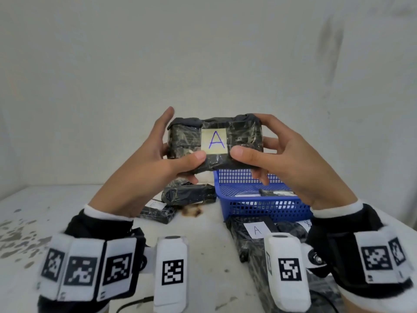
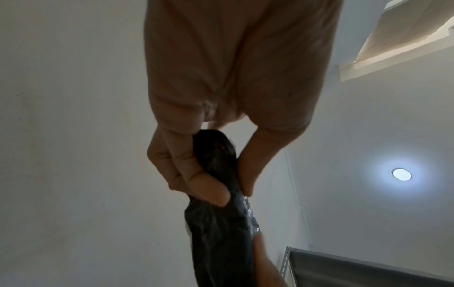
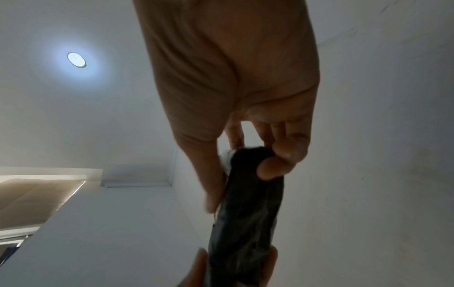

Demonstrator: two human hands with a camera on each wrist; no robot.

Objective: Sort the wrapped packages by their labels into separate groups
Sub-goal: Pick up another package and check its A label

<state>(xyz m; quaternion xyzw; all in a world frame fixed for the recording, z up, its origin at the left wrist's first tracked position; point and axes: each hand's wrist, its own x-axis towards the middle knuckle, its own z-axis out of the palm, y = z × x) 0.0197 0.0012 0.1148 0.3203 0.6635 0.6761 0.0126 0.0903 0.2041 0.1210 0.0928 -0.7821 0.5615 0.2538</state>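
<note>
Head view gives me the clearest read: both hands hold one black-wrapped package point(image 1: 215, 143) up in the air above the counter point(image 1: 90, 222), its yellow label point(image 1: 214, 141) marked "A" facing me. My left hand point(image 1: 144, 168) clamps the left end, thumb on the front and fingers behind; my right hand point(image 1: 291, 159) grips the right end the same way.

I judge the sort partly done. Beneath the held package sits a blue basket point(image 1: 259, 206) with at least one wrapped package inside, its label unreadable from here. Near my right wrist lies another package labelled "A" point(image 1: 257, 230), so that looks like the A group. Left of the basket, a package labelled "B" point(image 1: 158, 211) and one more dark package point(image 1: 189, 195) rest on the counter. The held one has yet to be placed.
</note>
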